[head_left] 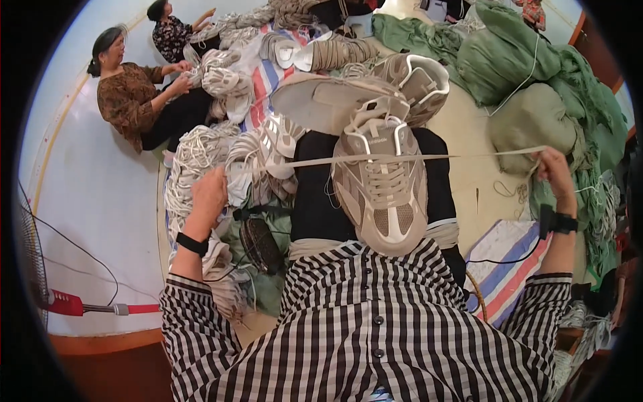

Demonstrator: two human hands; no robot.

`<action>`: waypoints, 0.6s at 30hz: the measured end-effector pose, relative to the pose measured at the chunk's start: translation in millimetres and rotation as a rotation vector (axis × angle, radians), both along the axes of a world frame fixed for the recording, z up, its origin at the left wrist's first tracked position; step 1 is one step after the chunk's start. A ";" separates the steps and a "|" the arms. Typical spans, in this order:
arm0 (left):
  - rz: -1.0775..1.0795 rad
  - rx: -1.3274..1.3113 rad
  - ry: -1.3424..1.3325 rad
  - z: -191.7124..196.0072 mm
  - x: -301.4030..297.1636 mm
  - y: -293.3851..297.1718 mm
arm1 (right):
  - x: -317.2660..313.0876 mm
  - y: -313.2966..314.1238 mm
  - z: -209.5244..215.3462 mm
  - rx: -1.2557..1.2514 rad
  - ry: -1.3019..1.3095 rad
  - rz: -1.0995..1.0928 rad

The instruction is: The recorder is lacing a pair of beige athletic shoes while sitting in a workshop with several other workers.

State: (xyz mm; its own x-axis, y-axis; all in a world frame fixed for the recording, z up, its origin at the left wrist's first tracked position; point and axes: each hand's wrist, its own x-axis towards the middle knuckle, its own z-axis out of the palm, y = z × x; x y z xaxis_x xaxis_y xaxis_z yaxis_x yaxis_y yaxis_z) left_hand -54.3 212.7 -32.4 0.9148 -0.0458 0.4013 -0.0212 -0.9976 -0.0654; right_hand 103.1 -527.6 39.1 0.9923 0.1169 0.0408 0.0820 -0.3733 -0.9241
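A beige and white sneaker (pixel 382 177) rests on my lap, its toe pointing toward me. Its lower eyelets carry crossed laces. A flat beige shoelace (pixel 308 162) is stretched taut across the shoe's upper lacing, out to both sides. My left hand (pixel 210 194) is closed on one end of the lace, and my right hand (pixel 554 173) pinches the other, a little higher. Whether the lace passes through the top eyelets is too small to tell. Just beyond, a second beige sneaker (pixel 418 87) stands beside a large beige shoe-like piece (pixel 315 104), partly hidden.
Piled white laces and shoes (pixel 197 167) lie at my left, with a dark round object (pixel 260 244) nearer me. Green sacks (pixel 536 127) heap up at the right. A fan (pixel 37 268) stands far left. Two people sit at upper left, one in a brown patterned top (pixel 130 97).
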 end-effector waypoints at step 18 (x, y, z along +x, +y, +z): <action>0.115 0.028 0.099 -15.6 19.1 27.5 | 135.0 4.2 109.4 -1.073 -0.871 -0.243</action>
State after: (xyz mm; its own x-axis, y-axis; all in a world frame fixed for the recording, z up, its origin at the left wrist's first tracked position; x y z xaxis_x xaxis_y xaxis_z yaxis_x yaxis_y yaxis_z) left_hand -35.3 240.2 -48.0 0.9498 0.0516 0.3085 0.0851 -0.9917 -0.0962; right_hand 238.2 -523.4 148.5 0.6948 0.3146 0.6468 0.3060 -0.9431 0.1301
